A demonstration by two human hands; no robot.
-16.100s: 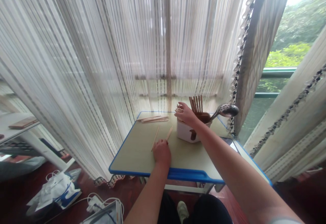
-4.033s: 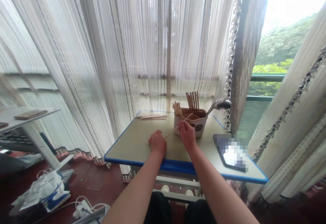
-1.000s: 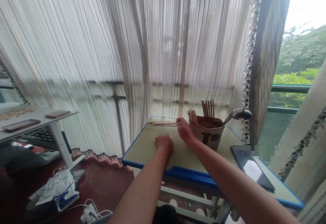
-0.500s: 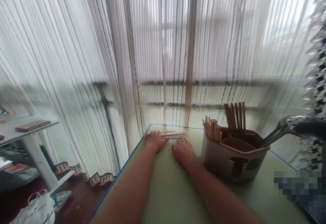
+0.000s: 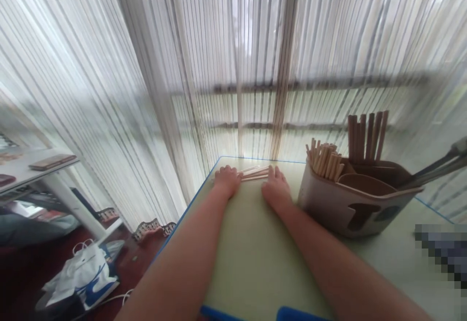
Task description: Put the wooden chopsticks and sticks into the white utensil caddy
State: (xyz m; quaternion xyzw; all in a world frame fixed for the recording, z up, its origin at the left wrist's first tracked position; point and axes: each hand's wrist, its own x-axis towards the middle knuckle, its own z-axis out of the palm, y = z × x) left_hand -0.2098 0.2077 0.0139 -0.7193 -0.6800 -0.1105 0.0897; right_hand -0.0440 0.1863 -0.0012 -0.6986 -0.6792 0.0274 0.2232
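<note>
Soft, bright daylight pours through sheer striped curtains point(image 5: 233, 53) across the upper frame, without hard glare. The left hand point(image 5: 226, 182) and right hand point(image 5: 276, 189) cast only faint shadows on the pale tabletop point(image 5: 255, 262). The wide lens bows the curtain lines toward the frame edges, the dark floor point(image 5: 22, 282) at lower left falls dim, and a pixelated patch point(image 5: 441, 253) obscures the right edge.
</note>
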